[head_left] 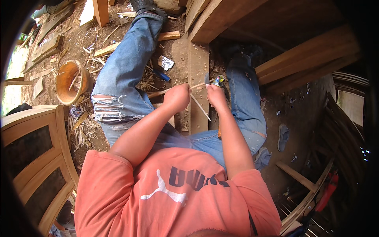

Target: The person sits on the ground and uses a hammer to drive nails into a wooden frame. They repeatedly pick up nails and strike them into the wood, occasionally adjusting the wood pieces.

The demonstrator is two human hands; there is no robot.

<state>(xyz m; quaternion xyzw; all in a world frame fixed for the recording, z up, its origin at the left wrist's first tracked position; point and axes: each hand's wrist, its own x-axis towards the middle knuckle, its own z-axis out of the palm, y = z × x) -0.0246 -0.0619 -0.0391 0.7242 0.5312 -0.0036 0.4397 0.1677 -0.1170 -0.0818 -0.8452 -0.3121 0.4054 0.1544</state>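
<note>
My left hand (pixel 177 97) is closed round a thin pale wooden stick (pixel 197 85), whose tip points toward my other hand. Below it, another slender pale strip (pixel 201 107) slants down across the plank (pixel 198 59) between my legs. Close by on the right, my right hand (pixel 216 96) grips a small thing with a colourful printed surface (pixel 219 80); its kind is hard to make out. A grey, curved, blade-like piece (pixel 207 77) shows next to my right thumb, and whether it belongs to the held thing I cannot tell.
Beyond my left hand lie a blue cylinder (pixel 161 75) and a crumpled silvery packet (pixel 166 63). An orange-brown tub (pixel 61 85) stands among shavings and offcuts at left. A panelled wooden frame (pixel 59 158) is lower left. Thick beams (pixel 308 53) rise at right, near a sandal (pixel 283 137).
</note>
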